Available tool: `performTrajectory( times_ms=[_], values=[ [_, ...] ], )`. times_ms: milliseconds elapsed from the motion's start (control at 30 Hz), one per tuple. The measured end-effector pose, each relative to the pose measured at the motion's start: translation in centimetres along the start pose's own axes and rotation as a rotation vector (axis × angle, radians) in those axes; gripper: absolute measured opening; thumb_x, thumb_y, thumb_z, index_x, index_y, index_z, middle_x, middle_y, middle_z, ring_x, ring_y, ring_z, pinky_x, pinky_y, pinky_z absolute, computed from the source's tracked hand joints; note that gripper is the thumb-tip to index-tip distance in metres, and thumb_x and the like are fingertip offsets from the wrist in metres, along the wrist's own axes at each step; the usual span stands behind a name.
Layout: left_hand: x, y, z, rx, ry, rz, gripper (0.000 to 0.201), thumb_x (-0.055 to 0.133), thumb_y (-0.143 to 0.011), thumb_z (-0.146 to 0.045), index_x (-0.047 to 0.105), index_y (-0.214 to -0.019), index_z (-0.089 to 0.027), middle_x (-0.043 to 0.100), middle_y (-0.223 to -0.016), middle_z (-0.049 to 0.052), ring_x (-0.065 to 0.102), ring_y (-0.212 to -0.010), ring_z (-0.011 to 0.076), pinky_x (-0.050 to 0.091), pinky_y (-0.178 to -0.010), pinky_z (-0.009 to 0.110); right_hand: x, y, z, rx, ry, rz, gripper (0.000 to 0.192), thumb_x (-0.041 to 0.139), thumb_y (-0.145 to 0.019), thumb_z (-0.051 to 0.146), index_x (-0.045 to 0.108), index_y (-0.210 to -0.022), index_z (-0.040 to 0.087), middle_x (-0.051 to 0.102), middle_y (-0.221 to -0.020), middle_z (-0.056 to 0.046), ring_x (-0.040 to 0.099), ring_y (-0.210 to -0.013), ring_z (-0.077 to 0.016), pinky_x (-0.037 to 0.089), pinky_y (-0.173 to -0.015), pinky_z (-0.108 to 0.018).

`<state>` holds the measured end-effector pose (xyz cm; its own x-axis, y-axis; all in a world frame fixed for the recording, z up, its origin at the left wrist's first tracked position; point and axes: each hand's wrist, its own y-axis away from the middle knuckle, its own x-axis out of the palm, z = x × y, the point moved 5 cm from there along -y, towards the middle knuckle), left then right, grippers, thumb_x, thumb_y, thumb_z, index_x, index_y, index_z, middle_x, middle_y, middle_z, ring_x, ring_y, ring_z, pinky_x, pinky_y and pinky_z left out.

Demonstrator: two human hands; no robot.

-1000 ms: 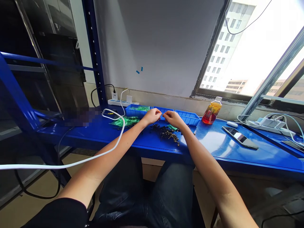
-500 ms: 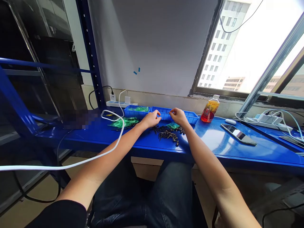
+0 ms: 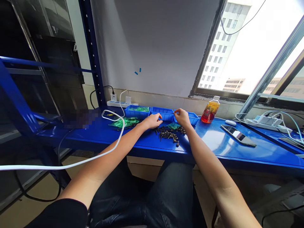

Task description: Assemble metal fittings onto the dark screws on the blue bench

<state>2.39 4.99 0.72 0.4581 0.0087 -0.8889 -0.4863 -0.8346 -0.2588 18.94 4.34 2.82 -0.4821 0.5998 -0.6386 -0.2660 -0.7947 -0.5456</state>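
Over the middle of the blue table, my left hand (image 3: 153, 121) has its fingers curled together beside the loose screws; whatever they hold, if anything, is hidden. My right hand (image 3: 182, 117) pinches a small dark screw, only partly visible, between thumb and fingertips, at the gap between the middle blue bin (image 3: 162, 110) and the right blue bin (image 3: 193, 119). Below both hands lies a heap of dark screws (image 3: 169, 134), some with brassy ends. A small green bag (image 3: 174, 126) rests among them, close to my right wrist.
Green bags (image 3: 128, 121) lie left of my left hand, before the left blue bin (image 3: 133, 113), which holds more. A white cable (image 3: 116, 144) crosses above my left forearm. A drink bottle (image 3: 210, 110) and a phone (image 3: 238, 135) are on the right.
My right hand has shifted a little to the right, away from my left hand, toward the right bin. My left hand is slightly lower, and the view has moved slightly.
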Motion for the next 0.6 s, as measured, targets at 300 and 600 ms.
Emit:
performTrajectory(
  times_ms=[300, 600],
  values=[
    [-0.07, 0.14, -0.13, -0.015, 0.001, 0.017, 0.03, 0.047, -0.082, -0.028, 0.053, -0.11, -0.016, 0.068, -0.085, 0.004, 0.063, -0.081, 0.0184, 0.044, -0.069, 0.024, 0.01, 0.26, 0.23, -0.007, 0.027, 0.026, 0.016, 0.051, -0.073, 0.02, 0.064, -0.082, 0.018, 0.059, -0.062, -0.001, 0.052, -0.06, -0.0158, 0.036, -0.057, -0.026],
    [-0.28, 0.36, -0.24, -0.012, 0.012, 0.02, 0.031, 0.046, -0.082, -0.027, 0.052, -0.11, -0.016, 0.068, -0.084, 0.004, 0.062, -0.08, 0.0183, 0.044, -0.07, 0.025, 0.01, 0.32, 0.15, -0.008, 0.065, 0.015, 0.012, 0.053, -0.072, 0.02, 0.063, -0.078, 0.019, 0.058, -0.062, 0.0, 0.05, -0.059, -0.0151, 0.034, -0.056, -0.025]
  ],
)
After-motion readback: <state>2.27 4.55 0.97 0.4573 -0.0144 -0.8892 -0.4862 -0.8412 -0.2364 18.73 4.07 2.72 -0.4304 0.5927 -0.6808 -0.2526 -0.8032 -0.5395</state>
